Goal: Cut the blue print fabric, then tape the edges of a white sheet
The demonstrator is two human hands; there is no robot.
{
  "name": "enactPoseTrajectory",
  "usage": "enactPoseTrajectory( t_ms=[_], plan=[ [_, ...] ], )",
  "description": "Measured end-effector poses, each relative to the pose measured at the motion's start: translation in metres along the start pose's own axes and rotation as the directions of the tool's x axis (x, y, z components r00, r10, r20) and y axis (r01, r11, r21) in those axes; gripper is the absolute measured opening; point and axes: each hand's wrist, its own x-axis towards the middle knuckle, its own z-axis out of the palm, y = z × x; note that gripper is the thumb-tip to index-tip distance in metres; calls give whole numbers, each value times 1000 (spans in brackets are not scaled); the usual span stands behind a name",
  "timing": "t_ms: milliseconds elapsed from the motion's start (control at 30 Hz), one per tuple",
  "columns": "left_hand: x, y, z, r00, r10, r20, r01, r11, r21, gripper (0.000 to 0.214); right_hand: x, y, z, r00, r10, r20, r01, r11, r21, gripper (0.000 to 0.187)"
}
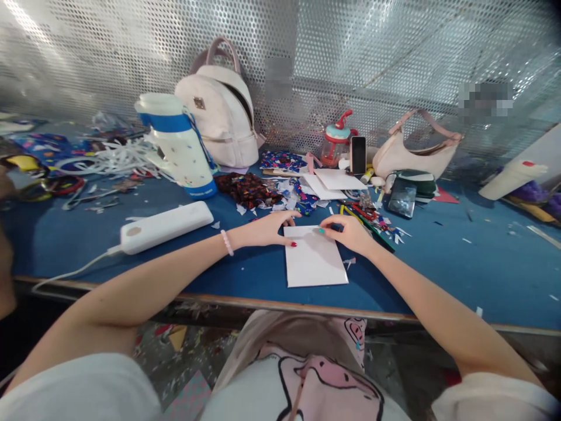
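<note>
A white rectangular card or sheet [316,268] lies flat at the table's front edge, straight in front of me. My left hand [268,230] is at its upper left corner, the thumb with a red nail touching the card's left side. Its fingers stretch forward, apart from the thumb, and curl past the far edge. At the upper right corner, my right hand [349,233] pinches the card's far edge between thumb and fingers. Whether the card is one piece or a thin stack, I cannot tell. More white cards [335,182] lie beyond my hands.
Scissors [363,213] and scraps lie right of my hands. Behind stand a large bottle [182,146], a backpack [223,117], a red cup [335,146] and a handbag [416,146]. A white power bank [166,227] with a cable lies left. A phone [402,197] lies right.
</note>
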Motion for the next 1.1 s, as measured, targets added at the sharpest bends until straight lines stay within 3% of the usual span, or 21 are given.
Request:
enactPoseTrajectory(
  t_ms=[300, 467, 767, 967, 1100],
  plan=[
    [-3, 2, -5, 998, 17, -58, -21, 997, -74, 70, 2, 7, -1, 995, -74, -67, 79, 993, 82, 8],
    [-6, 7, -3, 996, 83, 33, -85, 993, 83, 73, 3, 7, -1, 996, -63, -62, 70, 991, 113, 9],
    [-5, 8, 2, 989, 139, 57, -141, 989, 44, 68, 2, 10, 0, 998, 6, 68, -19, 982, 190, 11],
    [-3, 7, 0, 989, 147, 36, -150, 982, 114, 51, 2, 7, -5, 996, 6, 84, -21, 984, 177, 11],
    [-2, 5, 1, 988, 156, 10, -156, 983, 92, 51, 3, 7, -6, 997, 4, 82, -17, 987, 160, 11]
  ],
)
